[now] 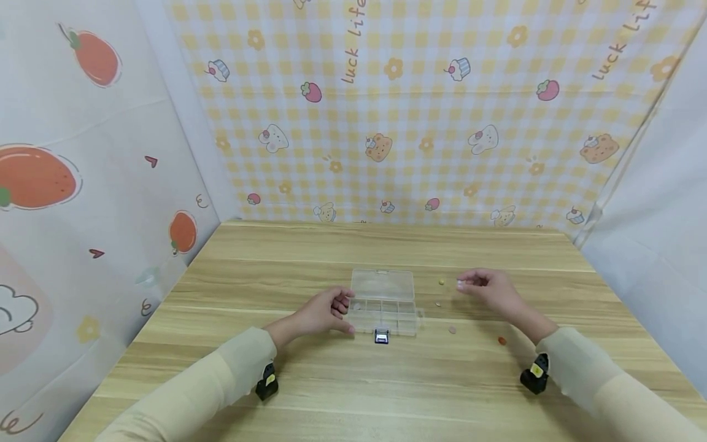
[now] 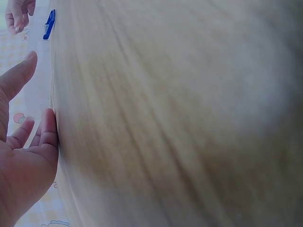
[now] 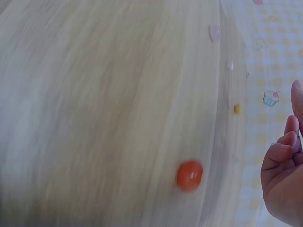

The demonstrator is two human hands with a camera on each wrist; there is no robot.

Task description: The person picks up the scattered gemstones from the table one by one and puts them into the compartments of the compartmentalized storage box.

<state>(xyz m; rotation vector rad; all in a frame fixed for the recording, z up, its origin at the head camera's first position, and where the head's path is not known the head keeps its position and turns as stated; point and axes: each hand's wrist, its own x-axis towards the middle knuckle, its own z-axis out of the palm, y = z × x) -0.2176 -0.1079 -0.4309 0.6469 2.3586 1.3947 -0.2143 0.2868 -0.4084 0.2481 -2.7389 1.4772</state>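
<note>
A clear plastic compartment box (image 1: pixel 383 317) lies on the table with its lid (image 1: pixel 382 285) folded back. My left hand (image 1: pixel 326 311) holds the box's left end, thumb at the front corner and fingers towards the hinge. A blue-edged latch (image 1: pixel 382 336) sits at the box's front. One small pale stone (image 1: pixel 356 306) lies in a back left compartment. Right of the box, my right hand (image 1: pixel 488 291) pinches a small whitish stone (image 1: pixel 459 284) above the table. In the right wrist view that hand (image 3: pixel 284 175) shows only partly, and the pinched stone is hidden.
Between box and right hand lie a yellow stone (image 1: pixel 441 282), a whitish stone (image 1: pixel 438 304) and a pink stone (image 1: pixel 452 329). An orange-red stone (image 1: pixel 502 340) lies nearer the right forearm. A patterned cloth (image 1: pixel 386 123) hangs behind the wooden table (image 1: pixel 331 393).
</note>
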